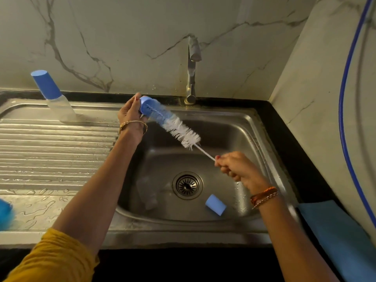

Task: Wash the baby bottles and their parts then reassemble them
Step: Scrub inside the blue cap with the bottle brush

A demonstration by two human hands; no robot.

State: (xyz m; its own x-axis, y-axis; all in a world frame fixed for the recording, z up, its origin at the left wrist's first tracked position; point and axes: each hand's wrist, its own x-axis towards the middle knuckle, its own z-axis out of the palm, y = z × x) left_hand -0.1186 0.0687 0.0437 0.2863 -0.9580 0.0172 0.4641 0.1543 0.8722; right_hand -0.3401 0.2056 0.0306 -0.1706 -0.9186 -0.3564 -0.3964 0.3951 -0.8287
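My left hand [130, 111] grips a baby bottle [154, 112], blue at its far end, over the back left of the steel sink [256, 127]. A white bottle brush [181, 132] is pushed into the bottle's open end. My right hand [236, 165] grips the brush's twisted wire handle [205, 153] over the basin. A blue cap [215, 204] lies on the sink floor right of the drain [187, 185]. A clear part [147, 195] lies left of the drain. A second bottle [51, 94] with a blue cap stands on the drainboard at the back left.
The tap [191, 72] stands behind the basin; no water runs from it. The ribbed drainboard [50, 151] on the left is wet. A blue fluffy object [5, 213] lies at the left edge. A blue cloth [335, 226] lies on the black counter at right, under a blue hose [343, 98].
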